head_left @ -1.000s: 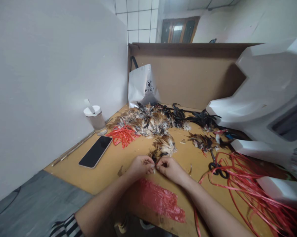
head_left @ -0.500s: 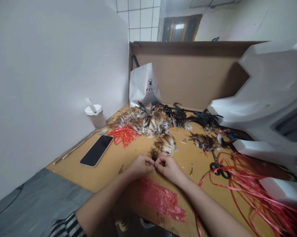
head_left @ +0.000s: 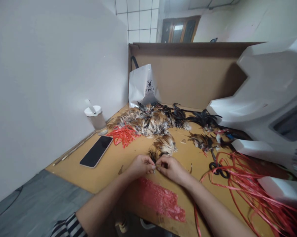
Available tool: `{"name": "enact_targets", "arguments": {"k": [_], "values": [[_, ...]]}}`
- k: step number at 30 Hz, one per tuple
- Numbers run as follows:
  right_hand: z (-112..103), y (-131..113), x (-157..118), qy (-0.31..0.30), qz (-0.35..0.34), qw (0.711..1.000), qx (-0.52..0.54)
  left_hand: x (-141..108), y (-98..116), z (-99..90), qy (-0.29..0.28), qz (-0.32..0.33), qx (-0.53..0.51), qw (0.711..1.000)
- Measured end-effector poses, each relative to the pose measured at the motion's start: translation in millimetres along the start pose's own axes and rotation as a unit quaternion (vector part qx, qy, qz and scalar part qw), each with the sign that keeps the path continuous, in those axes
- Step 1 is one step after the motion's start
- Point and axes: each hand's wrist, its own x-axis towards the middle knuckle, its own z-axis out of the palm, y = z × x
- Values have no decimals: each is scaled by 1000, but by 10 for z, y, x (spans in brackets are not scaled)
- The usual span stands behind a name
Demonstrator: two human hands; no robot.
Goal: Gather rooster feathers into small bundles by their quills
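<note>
I see my left hand (head_left: 140,166) and right hand (head_left: 171,168) meeting fingertip to fingertip at the near middle of the wooden table (head_left: 108,164), both pinched on the quill end of a small feather bundle (head_left: 155,154). Whether red strip binds it is too small to tell. Scissors (head_left: 217,167) lie well to the right.

Soft, even indoor light, fairly sharp view.
Edges bend and stretch; the white foam block (head_left: 269,89) at right looks washed out and slightly blurred.

The fingers (head_left: 153,163) hide whatever they pinch between both hands.
</note>
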Motion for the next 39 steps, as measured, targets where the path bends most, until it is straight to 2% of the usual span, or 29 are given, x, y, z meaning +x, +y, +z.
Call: {"name": "enact_targets", "arguments": {"k": [4, 8, 17, 25, 31, 36, 39], "values": [[8, -25, -5, 9, -1, 997, -72, 1, -6, -4, -2, -1, 1, 1000], [23, -30, -2, 13, -6, 996, -84, 7, 12, -1, -4, -11, 11, 1000], [-12, -36, -20, -17, -16, 1000, -13, 38, 129, 8, 1, -79, 14, 997], [54, 5, -12, -40, 1, 998, 49, 92, 112, -13, 1, -99, -1, 995], [74, 6, -16, -30, -3, 999, 34, 131, 148, -18, -6, -126, -18, 992], [57, -18, -10, -11, 28, 998, 62, 142, 163, -22, -11, -146, -37, 989], [44, -35, -7, -29, 55, 992, 110, 132, 181, -16, -6, -146, -45, 988]]}}
